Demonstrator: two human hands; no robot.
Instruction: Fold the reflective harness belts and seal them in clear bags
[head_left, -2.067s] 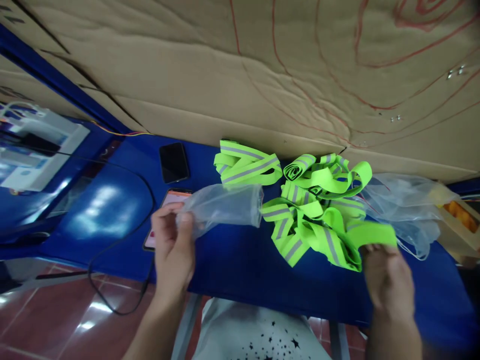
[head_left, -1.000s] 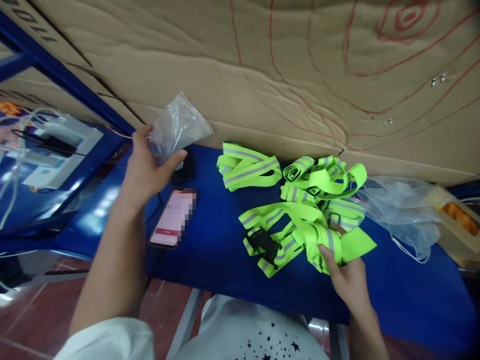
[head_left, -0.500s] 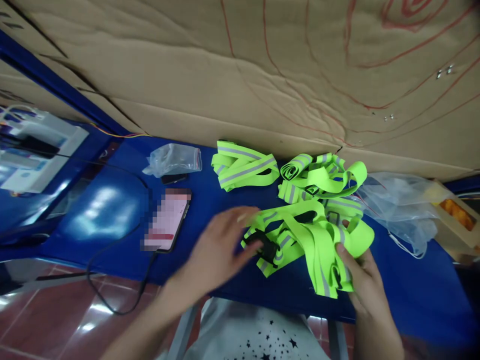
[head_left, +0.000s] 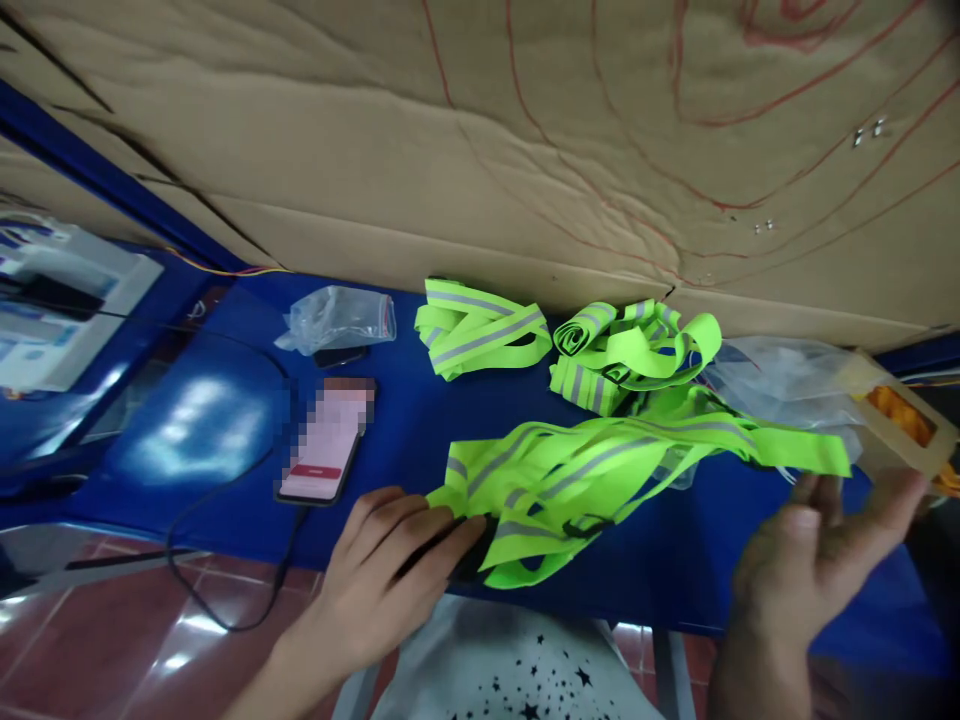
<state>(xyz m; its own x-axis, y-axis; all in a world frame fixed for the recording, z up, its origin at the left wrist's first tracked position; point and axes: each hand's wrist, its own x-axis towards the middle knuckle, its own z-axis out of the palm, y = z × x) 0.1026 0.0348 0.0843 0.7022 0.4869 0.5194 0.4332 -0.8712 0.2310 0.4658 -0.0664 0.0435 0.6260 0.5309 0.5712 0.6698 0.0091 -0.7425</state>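
Maybe the near reflective straps (head_left: 592, 480), gripped by the left hand (head_left: 390, 570), get knotted where crossed; whether the right hand (head_left: 806, 570) grips can't be told.

Two hands (head_left: 394, 565) — one lit phone (head_left: 330, 440)

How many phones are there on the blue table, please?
2: a lit phone beyond the left hand, and a dark phone farther back, partly hidden by the clear bag. More may be hidden.
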